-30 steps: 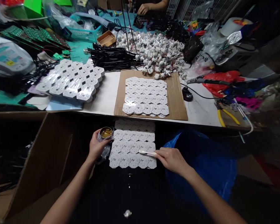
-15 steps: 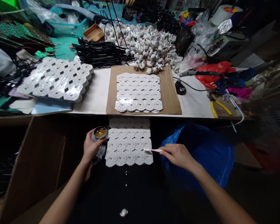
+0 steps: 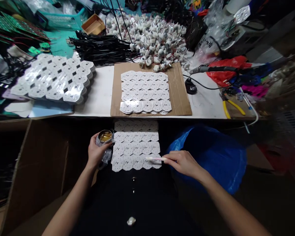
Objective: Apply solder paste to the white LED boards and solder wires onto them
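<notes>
My left hand (image 3: pixel 96 151) is wrapped round a small round tin (image 3: pixel 105 136) with yellow-amber stuff inside; crinkled clear plastic hangs below it. In my right hand (image 3: pixel 183 161) is a pink-handled toothbrush (image 3: pixel 154 158), its white head over the nearest row of a sheet of white circuit boards (image 3: pixel 136 149). Whether the bristles touch the boards I cannot tell. That sheet lies at my lap, below the table edge, its left side beside the tin. On the table, a second stack of white board sheets (image 3: pixel 145 95) rests on a piece of cardboard (image 3: pixel 180 95).
More white board sheets (image 3: pixel 56 77) are stacked at the left. Behind are black cables (image 3: pixel 100 47) and a heap of white parts (image 3: pixel 157 39). A soldering iron (image 3: pixel 211 69) and yellow-handled pliers (image 3: pixel 227 106) lie right. A blue bag (image 3: pixel 218 157) is beside my right arm.
The toothbrush has moved left and onto the nearest row of boards. My left hand still holds the tin. The whole view has shifted slightly.
</notes>
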The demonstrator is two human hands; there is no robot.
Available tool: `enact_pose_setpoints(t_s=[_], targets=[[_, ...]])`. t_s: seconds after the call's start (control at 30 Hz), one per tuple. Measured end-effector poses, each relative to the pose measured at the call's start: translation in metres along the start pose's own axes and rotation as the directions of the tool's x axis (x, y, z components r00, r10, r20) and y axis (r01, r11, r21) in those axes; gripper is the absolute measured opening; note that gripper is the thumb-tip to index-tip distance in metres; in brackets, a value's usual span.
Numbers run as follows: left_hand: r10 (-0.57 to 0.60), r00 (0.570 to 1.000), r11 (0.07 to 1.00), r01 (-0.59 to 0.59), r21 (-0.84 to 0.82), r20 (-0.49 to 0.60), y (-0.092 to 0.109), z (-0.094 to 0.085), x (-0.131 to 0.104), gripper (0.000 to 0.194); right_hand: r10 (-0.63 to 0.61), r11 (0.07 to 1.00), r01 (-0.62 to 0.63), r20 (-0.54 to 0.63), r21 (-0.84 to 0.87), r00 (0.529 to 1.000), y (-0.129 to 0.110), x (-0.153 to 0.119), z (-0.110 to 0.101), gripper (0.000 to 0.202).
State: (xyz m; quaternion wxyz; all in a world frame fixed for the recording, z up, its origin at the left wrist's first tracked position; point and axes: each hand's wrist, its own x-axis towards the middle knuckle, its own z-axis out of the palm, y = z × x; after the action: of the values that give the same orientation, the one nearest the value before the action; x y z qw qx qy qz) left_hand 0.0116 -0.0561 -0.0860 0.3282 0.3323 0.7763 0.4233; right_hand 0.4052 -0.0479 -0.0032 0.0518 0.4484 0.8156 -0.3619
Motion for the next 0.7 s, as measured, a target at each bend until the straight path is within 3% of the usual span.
enact_pose_setpoints(t_s=[0.1,0.3,0.5,0.7], targets=[[0.008,1.000,1.000,-0.008,-0.005,0.007,-0.001,0.000,0.000,0.075,-0.025,0.999,0.024,-0.028,-0.039,0.999,-0.008,0.011,0.006,0.034],[0.033,0.999,0.999,-0.033,-0.018,0.002,-0.007,0.001,0.002,0.072,-0.107,0.991,0.118,0.148,-0.066,0.983,-0.023,0.017,0.004,0.027],[0.033,0.999,0.998,-0.033,-0.046,0.002,-0.009,0.003,0.002,0.072,-0.105,0.989,0.107,0.029,-0.103,0.994,-0.040,0.035,0.015,0.029],[0.036,0.999,0.995,-0.036,-0.091,0.005,-0.012,0.004,0.002,0.073,-0.148,0.984,0.158,0.113,-0.086,0.983,-0.050,0.042,0.023,0.026]])
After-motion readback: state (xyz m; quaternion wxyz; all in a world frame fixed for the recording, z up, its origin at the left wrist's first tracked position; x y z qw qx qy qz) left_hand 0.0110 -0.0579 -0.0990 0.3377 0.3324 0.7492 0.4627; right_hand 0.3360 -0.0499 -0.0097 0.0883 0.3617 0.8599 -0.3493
